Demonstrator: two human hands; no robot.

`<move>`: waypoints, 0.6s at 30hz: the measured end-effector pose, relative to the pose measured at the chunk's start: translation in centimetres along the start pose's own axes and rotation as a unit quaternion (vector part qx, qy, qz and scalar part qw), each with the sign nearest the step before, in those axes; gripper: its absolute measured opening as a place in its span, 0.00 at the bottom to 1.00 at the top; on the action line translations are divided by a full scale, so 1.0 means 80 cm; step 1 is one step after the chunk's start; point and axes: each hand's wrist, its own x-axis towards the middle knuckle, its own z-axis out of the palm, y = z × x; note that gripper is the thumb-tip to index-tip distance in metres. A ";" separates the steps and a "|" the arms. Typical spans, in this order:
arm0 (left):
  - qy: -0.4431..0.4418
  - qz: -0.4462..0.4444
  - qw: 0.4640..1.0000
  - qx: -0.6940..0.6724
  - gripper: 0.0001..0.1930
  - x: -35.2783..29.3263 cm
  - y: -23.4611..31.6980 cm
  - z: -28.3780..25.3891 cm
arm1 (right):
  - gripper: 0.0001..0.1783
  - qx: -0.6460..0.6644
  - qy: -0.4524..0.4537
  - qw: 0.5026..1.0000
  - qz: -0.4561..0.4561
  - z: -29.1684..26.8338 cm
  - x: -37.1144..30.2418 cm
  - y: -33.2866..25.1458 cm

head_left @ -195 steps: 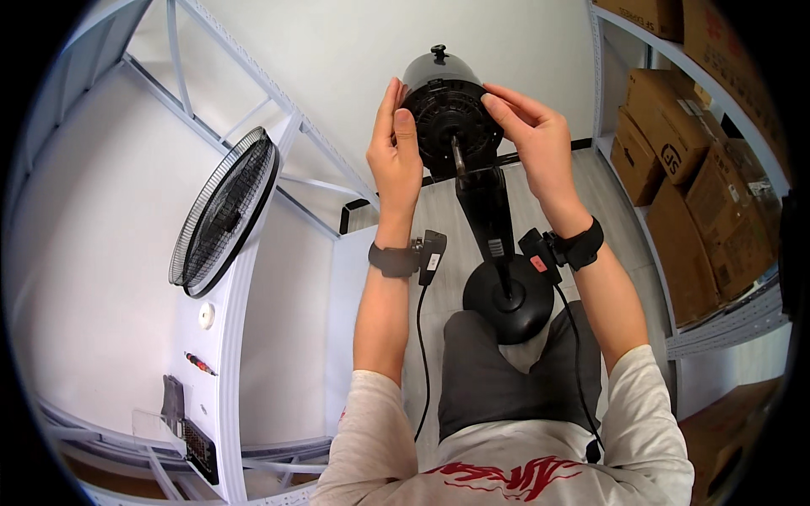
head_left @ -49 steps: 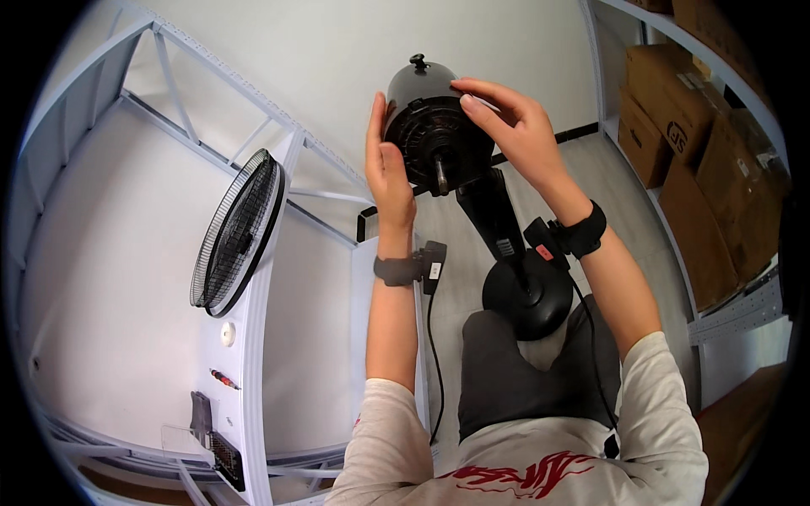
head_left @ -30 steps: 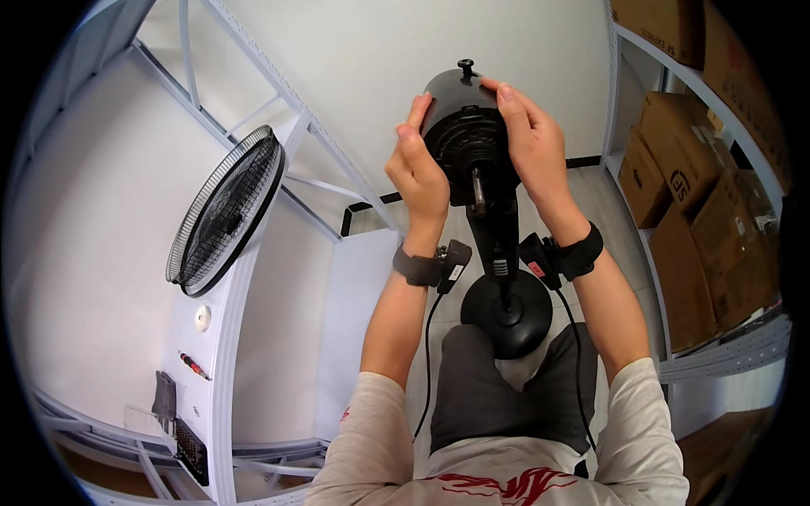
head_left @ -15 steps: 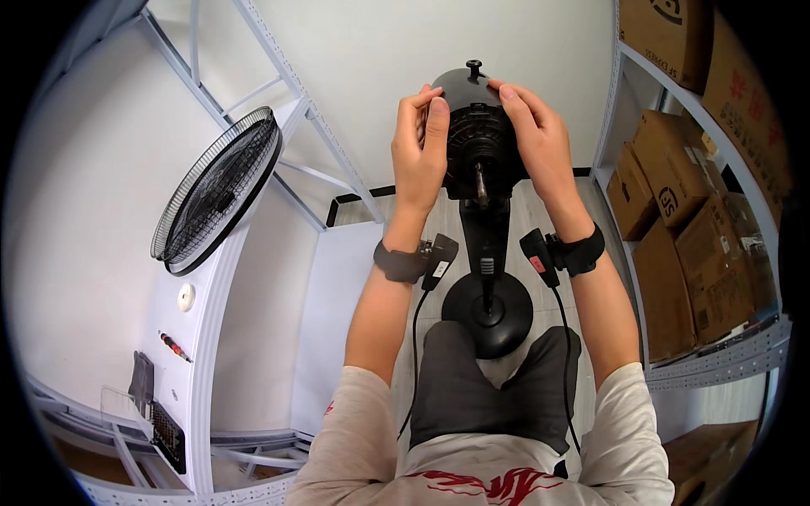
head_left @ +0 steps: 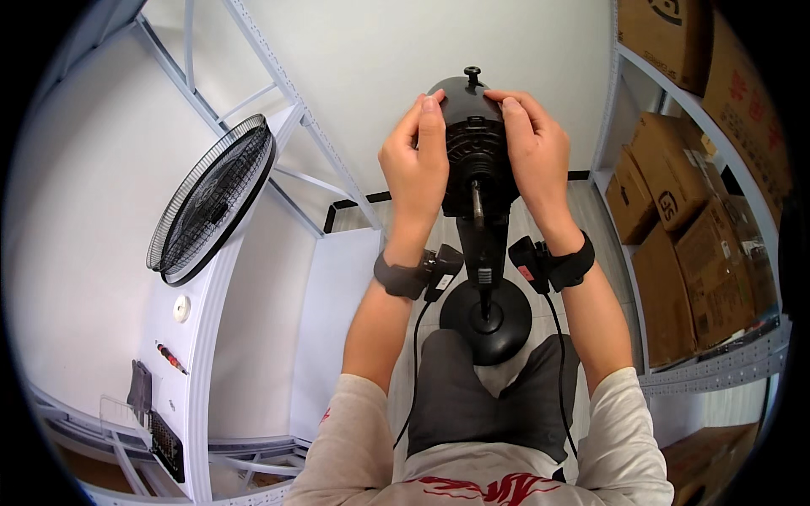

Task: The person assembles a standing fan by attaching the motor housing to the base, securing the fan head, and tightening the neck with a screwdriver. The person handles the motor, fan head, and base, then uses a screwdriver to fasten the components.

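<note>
A black standing fan without its blades is in front of me, its bare metal shaft (head_left: 478,202) pointing toward me. A smooth grey rear cover (head_left: 462,99) with a small black knob (head_left: 472,74) caps the ribbed black motor (head_left: 474,143). My left hand (head_left: 412,173) is closed around the left side of the cover, thumb uppermost. From the right, my right hand (head_left: 537,160) grips the other side in the same way. The palms and the housing's sides hide most of my fingertips. Below, the fan's stem (head_left: 485,244) runs down to a round black base (head_left: 510,337) by my knees.
To the left, a white shelf (head_left: 198,371) carries a round fan grille (head_left: 215,198), a white disc (head_left: 181,309), a red-and-black screwdriver (head_left: 171,357) and a black bit case (head_left: 167,447). Cardboard boxes (head_left: 671,169) fill the rack on the right. Cables (head_left: 415,363) hang from my wristbands.
Both hands have come slightly nearer and their thumbs have shifted a little on the housing. They remain around it. The whole view has moved slightly.
</note>
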 end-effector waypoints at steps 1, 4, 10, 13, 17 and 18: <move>0.007 0.006 1.000 -0.003 0.25 0.000 -0.001 0.002 | 0.16 -0.009 -0.007 1.000 0.015 -0.002 0.002 -0.002; 0.019 0.011 1.000 -0.012 0.25 0.000 -0.002 0.006 | 0.16 0.007 -0.001 1.000 0.007 -0.001 0.005 0.004; -0.009 0.001 0.999 -0.047 0.28 -0.001 -0.009 -0.001 | 0.23 0.076 -0.042 0.996 0.018 0.001 0.012 0.016; -0.061 -0.001 0.994 -0.093 0.29 -0.003 -0.014 -0.009 | 0.34 0.217 -0.067 0.972 0.055 -0.009 0.000 0.028; -0.090 0.062 0.988 -0.109 0.31 -0.009 -0.034 -0.015 | 0.42 0.271 -0.070 0.959 0.049 -0.010 -0.027 0.049; -0.090 0.075 0.987 -0.105 0.31 -0.007 -0.034 -0.014 | 0.40 0.246 -0.053 0.967 0.042 -0.005 -0.032 0.053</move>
